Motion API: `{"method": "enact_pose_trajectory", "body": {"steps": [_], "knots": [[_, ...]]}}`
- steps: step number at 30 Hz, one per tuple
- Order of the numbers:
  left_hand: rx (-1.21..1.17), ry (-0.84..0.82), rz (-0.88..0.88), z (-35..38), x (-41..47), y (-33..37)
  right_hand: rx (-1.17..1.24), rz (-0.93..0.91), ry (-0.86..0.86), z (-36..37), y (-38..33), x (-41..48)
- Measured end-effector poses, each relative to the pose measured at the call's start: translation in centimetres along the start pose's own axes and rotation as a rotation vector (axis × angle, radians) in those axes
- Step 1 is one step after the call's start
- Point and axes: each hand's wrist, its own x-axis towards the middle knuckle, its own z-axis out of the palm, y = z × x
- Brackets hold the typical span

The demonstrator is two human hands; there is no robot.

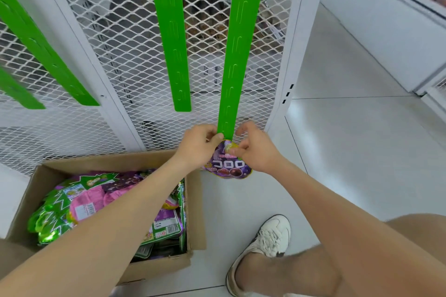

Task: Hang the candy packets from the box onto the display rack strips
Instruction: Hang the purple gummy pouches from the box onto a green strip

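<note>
A purple candy packet (pixel 229 166) hangs at the bottom end of the right green strip (pixel 237 50). My left hand (pixel 198 144) pinches the strip's lower end where it meets the packet's top. My right hand (pixel 255 149) grips the packet's top edge from the right. A second green strip (pixel 172 38) hangs bare to the left, and two more green strips (pixel 38 48) slant at the far left. The cardboard box (pixel 195 202) on the floor at lower left holds several green, pink and purple packets (pixel 82 205).
The strips hang on a white mesh rack (pixel 120 60) with white posts. My right foot in a white sneaker (pixel 263 246) stands on the pale tiled floor (pixel 350 152) right of the box. A white shelf unit (pixel 386 26) runs along the right.
</note>
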Motion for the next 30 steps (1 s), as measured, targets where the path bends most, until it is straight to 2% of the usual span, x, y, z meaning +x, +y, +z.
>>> {"method": "enact_pose_trajectory", "body": {"steps": [5, 10, 18, 30], "knots": [[-0.145, -0.063, -0.125, -0.6, -0.8, -0.9, 0.084, 0.035, -0.028, 0.9, -0.3, -1.9], [-0.300, -0.138, -0.218, -1.3, -1.0, -1.0, 0.263, 0.088, 0.138, 2.4, -1.6, -3.2], [-0.261, -0.171, -0.191, -1.6, -1.1, -1.9, 0.359, 0.164, 0.320, 3.7, -3.0, -3.6], [-0.283, -0.160, -0.228, -1.2, -1.2, -1.7, 0.198, 0.224, 0.386, 4.0, -3.5, -3.7]]}}
